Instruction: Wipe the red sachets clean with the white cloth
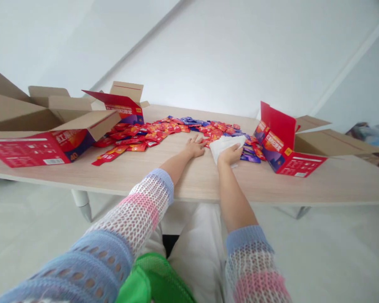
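My right hand (pixel 230 155) is closed on a white tissue (pixel 225 144), which lies over the right part of a pile of sachets. Flat on the table, my left hand (pixel 195 147) has its fingers spread, their tips at the near edge of the red sachets (pixel 213 134). The sachets form an arc of red and purple packets behind both hands. Purple sachets (pixel 250 155) show just right of the tissue. One long red sachet (pixel 109 156) lies apart at the left, near the table's front.
A large open red carton (pixel 28 149) stands at the left, with a smaller open red box (pixel 126 108) behind it. Another open red box (pixel 293 158) stands at the right, flaps out. The wooden table (pixel 183 181) ends close to my legs; a white wall (pixel 240 63) rises behind.
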Demonstrator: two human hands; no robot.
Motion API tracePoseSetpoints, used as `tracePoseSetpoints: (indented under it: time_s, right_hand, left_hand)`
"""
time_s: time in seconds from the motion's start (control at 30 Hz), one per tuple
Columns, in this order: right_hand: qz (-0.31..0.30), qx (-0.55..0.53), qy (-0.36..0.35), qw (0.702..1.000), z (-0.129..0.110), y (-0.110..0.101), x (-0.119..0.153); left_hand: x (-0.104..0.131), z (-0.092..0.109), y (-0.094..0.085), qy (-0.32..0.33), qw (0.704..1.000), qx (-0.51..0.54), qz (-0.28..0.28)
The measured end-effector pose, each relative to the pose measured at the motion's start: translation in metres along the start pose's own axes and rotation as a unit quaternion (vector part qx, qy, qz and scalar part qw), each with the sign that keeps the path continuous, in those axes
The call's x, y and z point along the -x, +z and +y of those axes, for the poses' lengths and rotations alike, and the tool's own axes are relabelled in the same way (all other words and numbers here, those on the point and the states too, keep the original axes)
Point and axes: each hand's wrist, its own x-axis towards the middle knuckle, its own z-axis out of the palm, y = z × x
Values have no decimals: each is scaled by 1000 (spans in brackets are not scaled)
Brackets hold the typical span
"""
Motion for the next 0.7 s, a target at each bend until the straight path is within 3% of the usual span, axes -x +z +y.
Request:
tracePoseSetpoints:
  time_s: [0.1, 0.2, 0.33, 0.4, 0.53, 0.63, 0.7]
  right_hand:
    - [-13, -2, -31, 999, 1, 0, 2]
    - [-18, -18, -55, 998, 3, 5, 4]
    - [-19, -40, -55, 997, 4, 11, 5]
    - [-31, -36, -52, 998, 4, 12, 5]
    - [-117, -5, -63, 991, 6, 19, 5]
    - [-186, 20, -90, 978, 9, 25, 7]
    - [-199, 30, -108, 974, 11, 27, 9]
  left_hand:
    - [0, -6, 3, -41, 998, -12, -53]
    - [8, -9, -2, -76, 996, -33, -43]
    - [27, -15, -10, -43, 996, -78, 20]
    - [39, -22, -12, -57, 995, -74, 29]
    - [65, -40, -14, -152, 988, -24, 17]
    - [83, -46, -19, -132, 991, -17, 12]
    - [95, -43, -25, -98, 995, -20, 17]
